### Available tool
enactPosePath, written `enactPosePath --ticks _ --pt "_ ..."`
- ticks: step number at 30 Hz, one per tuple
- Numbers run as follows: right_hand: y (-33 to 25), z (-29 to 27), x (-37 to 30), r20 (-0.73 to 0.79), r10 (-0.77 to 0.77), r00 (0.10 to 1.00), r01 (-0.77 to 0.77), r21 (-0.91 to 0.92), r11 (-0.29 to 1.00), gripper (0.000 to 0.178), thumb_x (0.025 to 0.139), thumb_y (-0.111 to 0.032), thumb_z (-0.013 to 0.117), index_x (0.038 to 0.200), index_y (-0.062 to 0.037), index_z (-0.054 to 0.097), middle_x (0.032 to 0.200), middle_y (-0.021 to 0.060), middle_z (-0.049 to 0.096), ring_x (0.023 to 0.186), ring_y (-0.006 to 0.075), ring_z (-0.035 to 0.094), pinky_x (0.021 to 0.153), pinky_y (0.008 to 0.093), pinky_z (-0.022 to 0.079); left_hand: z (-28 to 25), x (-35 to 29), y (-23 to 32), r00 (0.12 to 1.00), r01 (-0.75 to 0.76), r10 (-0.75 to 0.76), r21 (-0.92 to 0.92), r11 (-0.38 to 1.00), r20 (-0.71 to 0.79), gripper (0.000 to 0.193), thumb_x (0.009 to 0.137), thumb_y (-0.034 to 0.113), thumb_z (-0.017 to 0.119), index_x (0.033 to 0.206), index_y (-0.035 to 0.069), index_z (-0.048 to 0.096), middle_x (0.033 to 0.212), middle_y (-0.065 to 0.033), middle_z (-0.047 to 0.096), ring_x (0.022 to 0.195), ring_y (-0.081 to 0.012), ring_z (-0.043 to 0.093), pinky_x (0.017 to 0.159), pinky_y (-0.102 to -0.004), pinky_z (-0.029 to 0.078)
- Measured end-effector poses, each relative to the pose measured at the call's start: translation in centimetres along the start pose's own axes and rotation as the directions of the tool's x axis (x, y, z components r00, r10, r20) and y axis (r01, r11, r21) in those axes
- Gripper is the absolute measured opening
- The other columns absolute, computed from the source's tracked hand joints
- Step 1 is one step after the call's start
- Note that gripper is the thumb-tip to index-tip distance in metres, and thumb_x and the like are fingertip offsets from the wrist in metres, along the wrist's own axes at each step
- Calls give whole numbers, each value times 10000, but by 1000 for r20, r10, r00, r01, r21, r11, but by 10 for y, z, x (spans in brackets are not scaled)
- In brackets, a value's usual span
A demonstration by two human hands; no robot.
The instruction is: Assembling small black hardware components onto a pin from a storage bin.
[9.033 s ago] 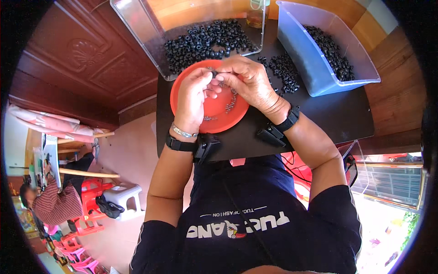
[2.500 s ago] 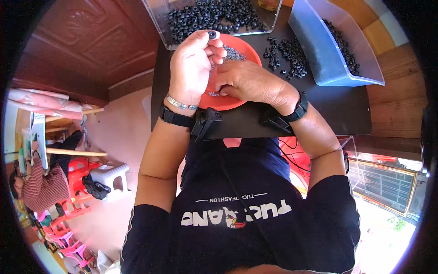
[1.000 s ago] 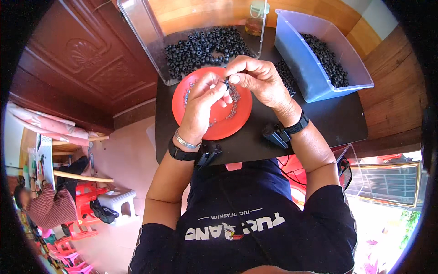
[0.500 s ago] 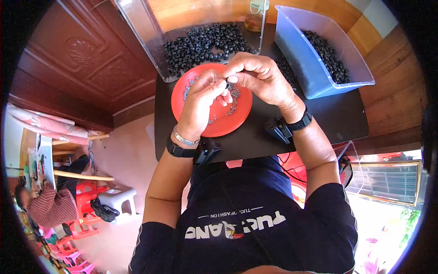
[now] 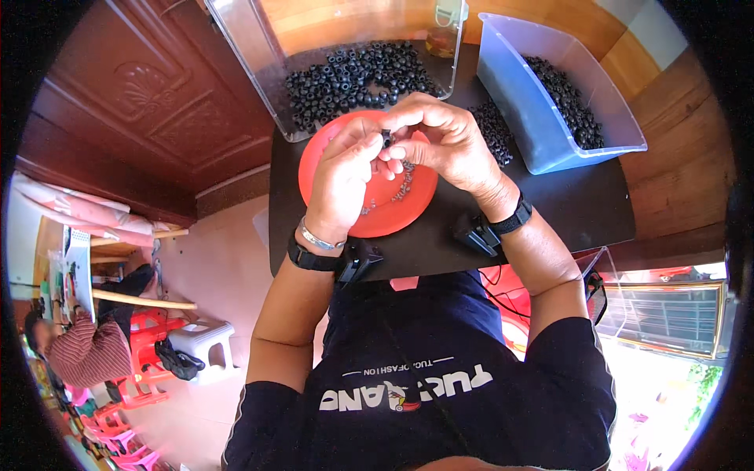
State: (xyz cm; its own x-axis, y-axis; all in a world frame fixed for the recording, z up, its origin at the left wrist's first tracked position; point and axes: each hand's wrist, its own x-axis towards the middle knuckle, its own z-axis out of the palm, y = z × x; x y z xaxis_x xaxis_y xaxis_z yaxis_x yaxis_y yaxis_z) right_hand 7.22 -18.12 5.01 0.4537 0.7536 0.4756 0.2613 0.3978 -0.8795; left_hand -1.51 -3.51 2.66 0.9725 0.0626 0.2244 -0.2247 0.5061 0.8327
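My left hand [image 5: 343,177] and my right hand [image 5: 444,143] meet fingertip to fingertip above a round red plate [image 5: 367,223] on a small black table [image 5: 550,204]. Between the fingertips sits one small black ring-shaped part [image 5: 386,139], pinched by my left thumb and fingers while my right fingers press at it. Several tiny grey metal pieces [image 5: 404,187] lie scattered on the plate under the hands. Both wrists wear black bands with small black devices clipped on.
A clear bin [image 5: 243,55] holding many black rings stands behind the plate. A blue-tinted bin [image 5: 510,86] of black rings sits at the right, with a loose pile of rings [image 5: 493,129] beside it. A person in a striped top sits at far left near red stools.
Both hands have shifted slightly toward the table's far side, and the fingertips have closed tighter around the black ring. The plate and bins have kept their places.
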Motion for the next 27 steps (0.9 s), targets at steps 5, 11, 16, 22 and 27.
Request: enactPosePath --ticks 5,11,16,22,27 --pt "5 5 -3 -78 -145 986 116 -291 950 301 731 23 712 1016 -36 635 918 37 576 835 126 541 776 268 462 2 -1 -1 1000 6 -6 -11 1000 -7 179 929 209 465 914 47 538 848 -49 573 745 -148 559 660 -255 438" --pt "7 -1 -1 -72 -193 978 156 -355 922 310 719 22 720 1009 -47 635 916 42 580 840 128 548 767 270 466 3 -1 2 1000 -4 6 -98 995 21 250 943 205 426 1036 9 550 872 -56 577 751 -152 558 670 -261 444" --pt "4 -2 1 -24 -226 974 197 -410 891 321 709 -1 737 1009 -52 636 928 49 586 836 136 552 763 272 466 3 0 2 998 55 -54 -91 994 11 234 939 166 417 1043 0 546 869 -59 578 759 -146 558 679 -264 448" --pt "6 -1 1 -19 -271 963 229 -480 847 310 711 -23 743 1002 -51 640 961 65 596 848 144 562 757 275 467 0 0 1 999 40 -39 -107 993 8 235 931 161 433 1041 -15 543 897 -69 585 757 -146 560 680 -267 454" --pt "8 4 -1 -76 -318 945 232 -528 817 299 717 -15 734 999 -58 642 965 67 598 855 147 564 751 276 469 0 -1 0 1000 20 -22 -74 997 -23 240 930 156 433 1059 -15 542 927 -77 589 754 -142 558 685 -264 452"
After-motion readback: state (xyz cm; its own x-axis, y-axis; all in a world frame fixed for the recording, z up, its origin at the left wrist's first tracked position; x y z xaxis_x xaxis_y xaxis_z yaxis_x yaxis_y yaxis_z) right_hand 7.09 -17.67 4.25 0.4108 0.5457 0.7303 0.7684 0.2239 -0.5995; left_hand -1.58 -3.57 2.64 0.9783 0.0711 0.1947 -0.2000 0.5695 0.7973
